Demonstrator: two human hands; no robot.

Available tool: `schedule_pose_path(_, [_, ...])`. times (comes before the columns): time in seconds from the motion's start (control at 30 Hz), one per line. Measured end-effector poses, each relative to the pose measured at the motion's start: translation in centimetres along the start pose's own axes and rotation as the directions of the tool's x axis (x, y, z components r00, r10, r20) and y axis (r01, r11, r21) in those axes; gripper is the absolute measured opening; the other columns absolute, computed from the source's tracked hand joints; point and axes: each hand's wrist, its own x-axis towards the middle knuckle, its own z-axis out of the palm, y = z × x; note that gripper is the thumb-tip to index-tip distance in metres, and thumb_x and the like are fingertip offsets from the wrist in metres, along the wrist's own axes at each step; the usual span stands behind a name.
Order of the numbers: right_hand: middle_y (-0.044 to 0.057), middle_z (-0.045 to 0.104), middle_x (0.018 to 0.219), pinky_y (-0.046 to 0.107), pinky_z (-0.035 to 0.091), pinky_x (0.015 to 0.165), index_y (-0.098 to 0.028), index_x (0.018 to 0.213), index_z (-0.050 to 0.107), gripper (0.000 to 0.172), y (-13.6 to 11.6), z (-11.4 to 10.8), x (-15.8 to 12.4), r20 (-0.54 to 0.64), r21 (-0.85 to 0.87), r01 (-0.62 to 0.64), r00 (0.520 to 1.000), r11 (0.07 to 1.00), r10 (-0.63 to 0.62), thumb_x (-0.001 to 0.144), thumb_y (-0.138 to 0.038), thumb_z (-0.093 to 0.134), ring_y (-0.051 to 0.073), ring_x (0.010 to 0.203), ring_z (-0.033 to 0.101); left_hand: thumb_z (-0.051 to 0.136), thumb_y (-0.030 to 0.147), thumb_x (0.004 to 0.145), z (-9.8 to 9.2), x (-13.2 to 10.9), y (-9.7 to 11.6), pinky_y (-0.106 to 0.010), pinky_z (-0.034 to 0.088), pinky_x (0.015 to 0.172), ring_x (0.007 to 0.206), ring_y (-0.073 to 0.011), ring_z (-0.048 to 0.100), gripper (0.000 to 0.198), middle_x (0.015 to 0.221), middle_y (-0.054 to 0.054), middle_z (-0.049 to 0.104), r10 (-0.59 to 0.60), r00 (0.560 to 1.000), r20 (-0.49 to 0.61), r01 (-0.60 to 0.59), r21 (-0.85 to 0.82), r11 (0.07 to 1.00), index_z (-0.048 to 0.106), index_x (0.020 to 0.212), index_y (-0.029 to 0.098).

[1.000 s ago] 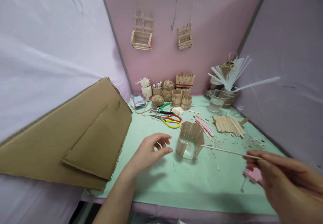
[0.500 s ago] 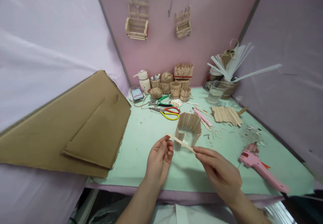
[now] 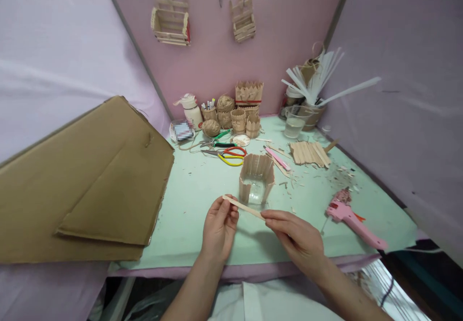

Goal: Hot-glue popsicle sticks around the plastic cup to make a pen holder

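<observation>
Between my two hands a pale popsicle stick [image 3: 248,208] is held slantwise, its left end higher. My left hand [image 3: 220,222] pinches the left end with thumb and fingers. At the stick's other end, my right hand [image 3: 298,236] grips it between thumb and forefinger. Just beyond the stick stands a clear container partly walled with upright wooden sticks [image 3: 256,179]; its near side shows a gap without sticks. A pink glue gun [image 3: 352,220] lies on the table to the right of my right hand.
Scissors with red and yellow handles [image 3: 231,156], a pink utility knife [image 3: 278,158] and a row of joined sticks [image 3: 310,154] lie farther back. Cardboard sheets [image 3: 104,191] take up the left side. A cup of liquid [image 3: 294,127] stands at the back right. Wood scraps litter the right.
The camera view has shifted to the right, so everything sits farther left. My left thumb and fingers now overlap the stick's left end more; both hands still hold it.
</observation>
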Motion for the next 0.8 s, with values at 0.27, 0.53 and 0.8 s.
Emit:
schedule_pose_path(0.27, [0.008,0.075,0.096,0.027,0.058,0.078,-0.018,0.107,0.063,0.023,0.8,-2.7,-0.6,0.079,-0.121,0.132,0.989,0.984,-0.123,0.090,-0.004,0.057,0.016,0.089,0.070,0.095,0.034,0.053,-0.6,0.4,-0.4,-0.010,0.051,0.055,0.060,-0.0040,0.060,0.037,0.078,-0.002,0.071,0.098,0.995,-0.030,-0.095,0.076,0.993,0.074,0.076,0.015])
schedule_pose_path(0.53, [0.012,0.066,0.091,0.037,0.051,0.069,-0.016,0.102,0.060,0.033,3.5,-12.5,-3.3,-0.027,-0.741,-0.334,0.881,0.583,0.472,0.094,-0.048,0.056,0.027,0.084,0.065,0.087,0.039,0.067,-1.3,0.2,-1.9,-0.017,0.053,0.069,0.079,-0.0100,0.062,0.027,0.088,-0.003,0.071,0.076,0.991,0.109,-0.112,0.377,0.919,0.074,0.078,0.018])
schedule_pose_path(0.8, [0.013,0.062,0.080,0.040,0.049,0.069,-0.015,0.089,0.064,0.043,8.6,-13.9,-7.7,0.022,-0.769,-0.424,0.731,0.479,0.682,0.086,-0.057,0.054,0.029,0.074,0.060,0.085,0.045,0.068,0.1,-0.3,-2.7,-0.026,0.054,0.077,0.092,-0.0194,0.064,0.031,0.099,-0.009,0.071,-0.004,0.982,0.190,-0.090,0.483,0.871,0.076,0.079,0.017])
